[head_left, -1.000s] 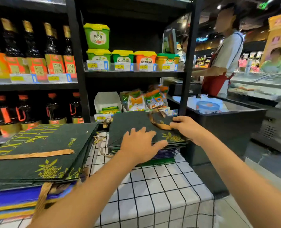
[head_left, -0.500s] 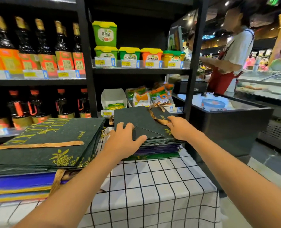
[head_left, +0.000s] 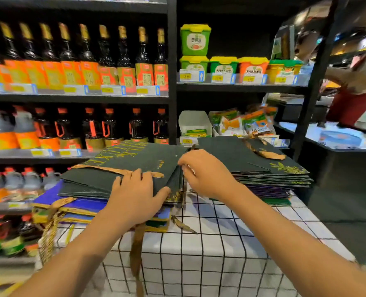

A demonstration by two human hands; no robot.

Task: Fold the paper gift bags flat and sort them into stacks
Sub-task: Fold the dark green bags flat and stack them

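My left hand lies on the near right corner of the left stack, fingers spread flat on the matte dark green paper and thumb hooked round the corner of the top bags. My right hand is at that stack's right edge, fingers curled into the layered edges, pinching the topmost bag. The left stack sits at the tabletop's left edge: flat green bags with gold lettering and a leafy gold print on top, glossy blue and purple ones with gold trim beneath. A flat tan ribbon handle crosses the top bag; another ribbon dangles limp over the tabletop's front edge beside a twisted gold cord. The right stack rests at the far right corner, green bags over purple, crisp-edged, with a creased ribbon loop on top. The tabletop wears a white cloth with a thin black grid. Behind it, shelves hold dark glass bottles and square plastic tubs.
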